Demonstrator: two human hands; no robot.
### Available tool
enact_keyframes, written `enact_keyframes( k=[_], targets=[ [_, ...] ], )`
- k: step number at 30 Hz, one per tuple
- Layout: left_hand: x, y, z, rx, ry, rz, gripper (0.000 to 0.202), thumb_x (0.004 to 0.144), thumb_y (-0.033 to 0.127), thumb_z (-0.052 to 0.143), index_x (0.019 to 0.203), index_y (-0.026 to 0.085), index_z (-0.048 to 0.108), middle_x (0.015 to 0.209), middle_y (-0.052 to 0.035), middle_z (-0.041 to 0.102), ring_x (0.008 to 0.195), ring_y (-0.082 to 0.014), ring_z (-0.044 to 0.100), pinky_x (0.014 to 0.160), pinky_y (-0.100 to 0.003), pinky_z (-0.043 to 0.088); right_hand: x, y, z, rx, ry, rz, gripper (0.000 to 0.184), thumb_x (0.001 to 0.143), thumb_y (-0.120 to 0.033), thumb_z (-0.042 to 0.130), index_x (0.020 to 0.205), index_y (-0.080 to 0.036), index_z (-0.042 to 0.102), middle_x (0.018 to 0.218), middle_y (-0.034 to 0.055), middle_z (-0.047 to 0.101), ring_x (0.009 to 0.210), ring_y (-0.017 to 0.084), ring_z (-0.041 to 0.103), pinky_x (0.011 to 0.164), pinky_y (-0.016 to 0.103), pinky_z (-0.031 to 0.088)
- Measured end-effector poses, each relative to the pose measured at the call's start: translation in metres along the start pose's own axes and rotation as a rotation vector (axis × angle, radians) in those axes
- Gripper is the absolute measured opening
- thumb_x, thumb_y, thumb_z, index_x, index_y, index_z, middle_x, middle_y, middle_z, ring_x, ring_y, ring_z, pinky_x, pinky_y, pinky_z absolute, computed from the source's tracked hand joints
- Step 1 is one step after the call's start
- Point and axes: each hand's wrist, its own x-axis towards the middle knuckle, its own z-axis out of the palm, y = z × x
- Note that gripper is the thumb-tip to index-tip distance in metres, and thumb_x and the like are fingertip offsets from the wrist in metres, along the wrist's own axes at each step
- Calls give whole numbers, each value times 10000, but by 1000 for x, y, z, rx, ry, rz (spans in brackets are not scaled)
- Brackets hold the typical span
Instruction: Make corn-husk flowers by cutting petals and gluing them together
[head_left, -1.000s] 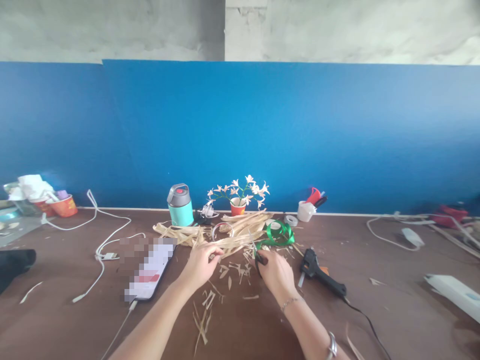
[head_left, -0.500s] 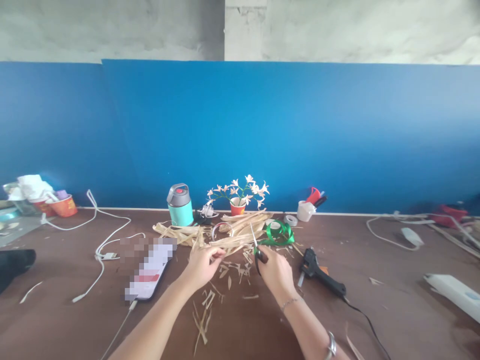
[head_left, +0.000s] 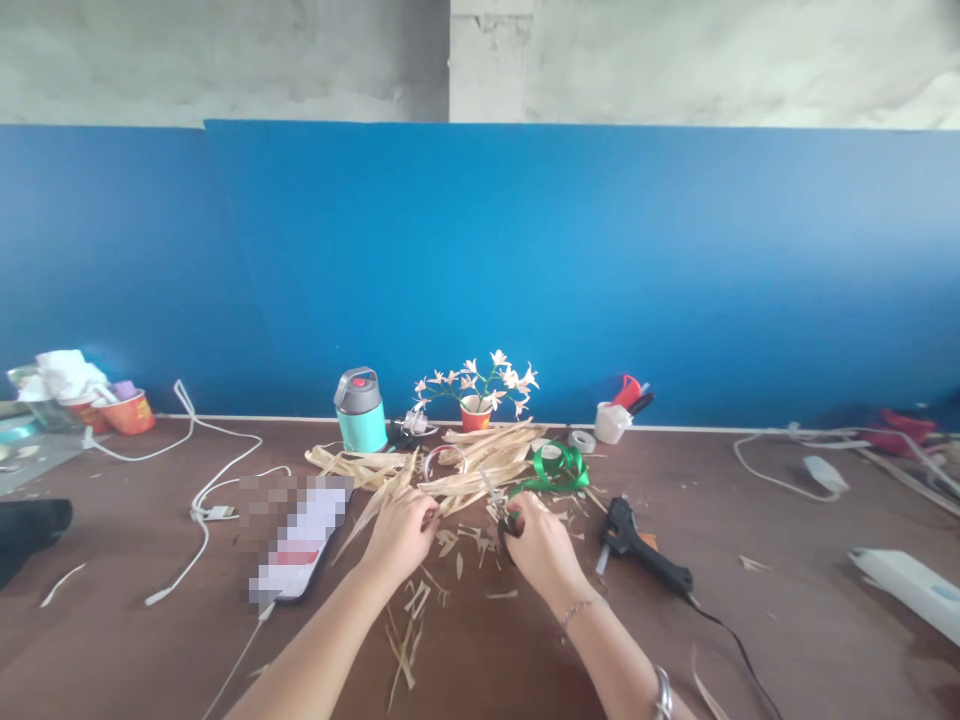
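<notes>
My left hand (head_left: 403,532) is closed, pinching a long dried straw strip (head_left: 375,507) that slants down to the left. My right hand (head_left: 538,545) grips small black-handled scissors (head_left: 497,505), blades pointing up and left toward my left hand. Both hands work just in front of a heap of pale straw strips (head_left: 465,462) on the brown table (head_left: 787,610). Cut straw bits (head_left: 409,625) lie scattered beneath my hands.
A phone (head_left: 300,540) on a white cable lies left of my hands. Behind the heap stand a teal bottle (head_left: 360,409), a small potted flower (head_left: 477,392) and green ribbon (head_left: 559,466). A black glue gun (head_left: 641,545) lies to the right, a white cup (head_left: 611,421) behind it.
My right hand moved left with the scissors, closer to my left hand. The left hand now holds a long strip tilted down-left, which was not raised before.
</notes>
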Motion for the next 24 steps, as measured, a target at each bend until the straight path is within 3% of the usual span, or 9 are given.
enact_keyframes(
  k=[8,14,18,24],
  targets=[
    [0,0,6,63,10,-6,144,718,64,540,737,185,615,788,-55,649,815,-232,587,738,-357,423,-2,-1,1,-43,-28,-20,129,726,-275,595,844,-226,572,696,-2,625,700,170,580,586,221,312],
    [-1,1,7,58,21,-12,158,699,44,533,697,192,588,774,-35,639,805,-218,584,738,-342,416,-6,-4,3,-110,26,-40,180,688,-275,619,857,-220,591,917,47,617,888,198,567,648,234,343],
    [-1,3,5,37,34,-27,160,688,40,524,688,193,571,766,-32,640,791,-214,589,720,-327,411,-5,-3,3,-27,-62,9,232,665,-248,622,894,-222,592,755,14,635,762,185,586,601,233,335],
    [0,8,1,19,63,-30,175,682,35,511,679,202,562,687,-24,636,719,-210,591,679,-312,403,-5,-1,4,127,-100,-27,278,618,-154,602,890,-205,587,594,-36,575,613,139,542,536,202,307]
  ],
)
